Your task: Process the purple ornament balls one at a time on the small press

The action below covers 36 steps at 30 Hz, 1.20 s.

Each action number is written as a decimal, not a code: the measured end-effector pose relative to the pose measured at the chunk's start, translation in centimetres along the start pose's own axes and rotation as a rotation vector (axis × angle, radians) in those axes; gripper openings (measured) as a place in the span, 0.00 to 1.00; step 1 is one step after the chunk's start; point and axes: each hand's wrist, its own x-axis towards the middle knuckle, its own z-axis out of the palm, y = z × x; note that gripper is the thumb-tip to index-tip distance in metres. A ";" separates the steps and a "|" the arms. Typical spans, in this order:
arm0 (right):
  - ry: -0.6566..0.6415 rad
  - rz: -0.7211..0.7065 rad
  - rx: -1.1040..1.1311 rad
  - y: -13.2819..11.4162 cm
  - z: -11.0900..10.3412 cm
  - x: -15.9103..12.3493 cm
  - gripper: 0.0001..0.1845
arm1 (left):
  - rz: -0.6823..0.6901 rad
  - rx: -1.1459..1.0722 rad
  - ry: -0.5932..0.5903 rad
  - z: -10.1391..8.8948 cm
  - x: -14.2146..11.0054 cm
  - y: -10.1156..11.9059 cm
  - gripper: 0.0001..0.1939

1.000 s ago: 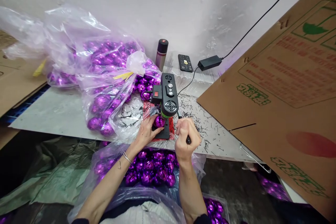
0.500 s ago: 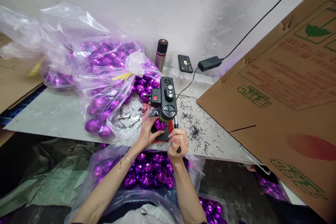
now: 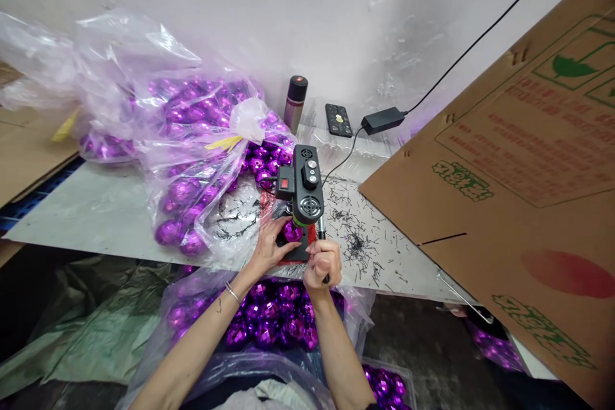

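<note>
Left hand [image 3: 269, 246] cups the shiny purple faceted ball [image 3: 291, 231], best kept centred under the black press [image 3: 308, 182]; right hand [image 3: 323, 264] grips its black-handled metal lever [image 3: 321, 225].

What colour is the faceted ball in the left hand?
The faceted ball is shiny purple; head view.

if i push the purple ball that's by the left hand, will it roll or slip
Freed from the left hand, the purple ball would probably roll, being round. Its glossy surface may feel slippery. Similar balls hang together in thin plastic, so it could be fairly light.
</note>
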 end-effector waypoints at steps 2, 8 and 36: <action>-0.006 -0.002 -0.008 0.2 0.0 -0.1 0.19 | 0.000 -0.006 0.001 0.0 0.0 0.0 0.32; -0.012 0.000 0.008 0.4 0.0 -0.1 0.19 | 0.008 -0.028 0.016 0.1 0.2 0.0 0.31; -0.079 0.090 -0.026 -4.4 -0.6 5.3 0.20 | 0.041 0.035 0.073 -5.0 -4.0 0.8 0.31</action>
